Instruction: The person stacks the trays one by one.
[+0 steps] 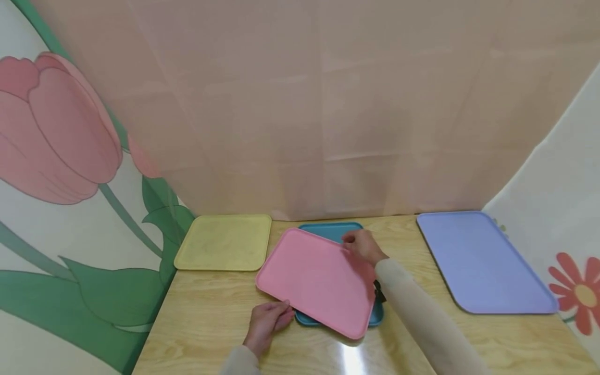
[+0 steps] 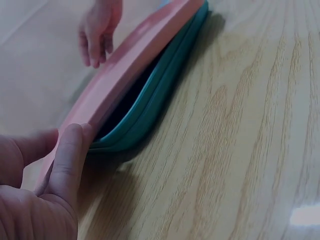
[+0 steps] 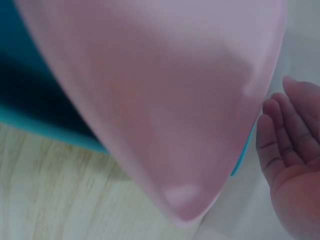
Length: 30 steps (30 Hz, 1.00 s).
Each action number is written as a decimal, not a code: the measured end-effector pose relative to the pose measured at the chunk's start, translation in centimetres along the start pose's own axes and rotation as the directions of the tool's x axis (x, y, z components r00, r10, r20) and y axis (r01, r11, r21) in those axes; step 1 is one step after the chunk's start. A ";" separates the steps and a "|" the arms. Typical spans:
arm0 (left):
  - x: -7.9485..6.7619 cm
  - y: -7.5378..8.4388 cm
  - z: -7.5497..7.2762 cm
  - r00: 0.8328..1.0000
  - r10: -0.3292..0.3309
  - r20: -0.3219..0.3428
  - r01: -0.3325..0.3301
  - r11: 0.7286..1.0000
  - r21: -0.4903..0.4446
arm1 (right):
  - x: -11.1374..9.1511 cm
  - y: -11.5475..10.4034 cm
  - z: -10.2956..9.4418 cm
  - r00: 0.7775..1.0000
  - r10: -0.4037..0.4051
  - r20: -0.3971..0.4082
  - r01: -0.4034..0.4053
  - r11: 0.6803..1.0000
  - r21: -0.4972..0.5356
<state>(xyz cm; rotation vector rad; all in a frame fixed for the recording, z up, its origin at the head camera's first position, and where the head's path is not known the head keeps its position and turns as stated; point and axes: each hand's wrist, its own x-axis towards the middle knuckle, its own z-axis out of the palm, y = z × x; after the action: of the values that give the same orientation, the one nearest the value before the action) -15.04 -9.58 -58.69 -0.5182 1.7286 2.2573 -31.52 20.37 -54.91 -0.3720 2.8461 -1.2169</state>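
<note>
A pink tray (image 1: 323, 281) lies turned at an angle over a teal tray (image 1: 330, 230), hiding most of it. The left wrist view shows a gap between the pink rim and the teal rim (image 2: 150, 112). My left hand (image 1: 268, 324) pinches the pink tray's near-left edge between thumb and fingers. At its far edge is my right hand (image 1: 364, 247). In the right wrist view the fingers of that hand (image 3: 295, 145) are loosely extended beside the pink rim, not wrapped round it.
On the wooden table (image 1: 206, 323), a yellow tray (image 1: 225, 242) lies at the back left and a lavender tray (image 1: 483, 260) at the right. A pinkish cloth (image 1: 328, 130) hangs behind. A small dark object (image 1: 379, 291) shows by the right sleeve, its kind unclear.
</note>
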 end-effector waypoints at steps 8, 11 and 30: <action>0.5 -0.3 0.1 1.000 -0.014 -0.006 0.014 1.000 0.021 | 0.0 0.5 0.0 1.000 0.016 -0.007 -0.016 1.000 -0.018; 0.6 -0.4 0.1 1.000 -0.017 -0.008 0.017 0.999 0.033 | 0.0 0.8 0.1 1.000 0.018 -0.012 -0.018 1.000 -0.018; 1.4 1.0 -0.3 0.998 -0.023 -0.060 0.027 0.997 0.075 | -1.3 1.0 -0.7 0.997 0.081 0.007 -0.080 0.995 -0.054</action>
<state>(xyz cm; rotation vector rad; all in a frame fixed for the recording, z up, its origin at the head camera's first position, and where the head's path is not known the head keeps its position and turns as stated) -16.70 -10.16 -58.48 -0.5928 1.8173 2.1709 -30.51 21.85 -55.20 -0.2607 2.8603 -1.1237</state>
